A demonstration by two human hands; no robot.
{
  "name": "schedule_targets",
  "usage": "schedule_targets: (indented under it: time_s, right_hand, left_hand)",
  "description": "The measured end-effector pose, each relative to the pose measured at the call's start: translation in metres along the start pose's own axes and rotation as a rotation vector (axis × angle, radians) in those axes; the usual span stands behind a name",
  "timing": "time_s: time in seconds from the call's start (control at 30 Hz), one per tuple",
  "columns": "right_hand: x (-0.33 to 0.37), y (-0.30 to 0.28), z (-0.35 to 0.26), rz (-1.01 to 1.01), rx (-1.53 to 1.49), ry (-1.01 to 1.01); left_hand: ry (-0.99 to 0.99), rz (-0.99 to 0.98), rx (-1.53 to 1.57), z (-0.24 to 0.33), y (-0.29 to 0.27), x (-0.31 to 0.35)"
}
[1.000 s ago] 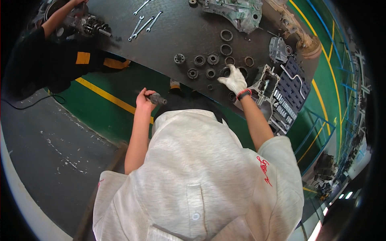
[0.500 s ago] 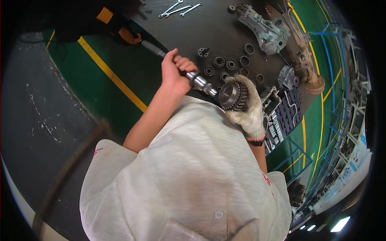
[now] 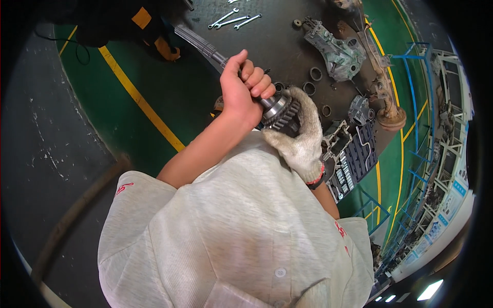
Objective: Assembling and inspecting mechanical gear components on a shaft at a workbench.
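Observation:
My bare left hand (image 3: 245, 90) is closed round a long splined metal shaft (image 3: 201, 44), which slants from the upper left down toward my body. At its near end a toothed gear (image 3: 285, 117) now sits around the shaft. My right hand (image 3: 303, 131), in a whitish knitted work glove, wraps the gear from the right with thumb and fingers on either side. The shaft's tip is hidden inside the gear and behind the glove. Beyond my hands, metal rings (image 3: 316, 74) lie on the dark bench (image 3: 280, 49).
Several wrenches (image 3: 235, 20) lie at the bench's far side. A grey cast housing (image 3: 336, 51) stands to the right, near a rusty axle part (image 3: 391, 110). A tool case (image 3: 354, 159) sits right of my glove. At upper left is a dark-clothed person (image 3: 118, 31).
The gear and shaft were apart; now the gear is around the shaft's end. My left hand has moved right and the gloved right hand slightly left, bringing them together.

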State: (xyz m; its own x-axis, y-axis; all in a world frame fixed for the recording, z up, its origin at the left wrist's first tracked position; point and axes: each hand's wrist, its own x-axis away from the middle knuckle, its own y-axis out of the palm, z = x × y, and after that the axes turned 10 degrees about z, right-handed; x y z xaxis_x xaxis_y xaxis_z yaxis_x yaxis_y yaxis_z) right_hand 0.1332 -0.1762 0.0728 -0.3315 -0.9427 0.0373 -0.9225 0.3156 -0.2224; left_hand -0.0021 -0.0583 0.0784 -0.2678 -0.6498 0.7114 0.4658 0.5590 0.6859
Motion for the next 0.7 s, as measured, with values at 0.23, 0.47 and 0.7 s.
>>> schedule_targets:
  time_s: [0.23,0.47,0.7]
  right_hand:
    - [-0.001,-0.013,-0.031,0.022,-0.356,0.12]
    - [0.008,-0.031,-0.031,-0.036,-0.657,0.307]
    - [0.015,-0.039,-0.03,0.015,-0.411,0.028]
  left_hand:
    - [0.125,-0.309,-0.22,-0.007,0.027,0.03]
    - [0.396,-0.805,-0.517,-0.014,0.035,0.051]
    - [0.587,-0.879,-0.684,-0.016,0.038,0.068]
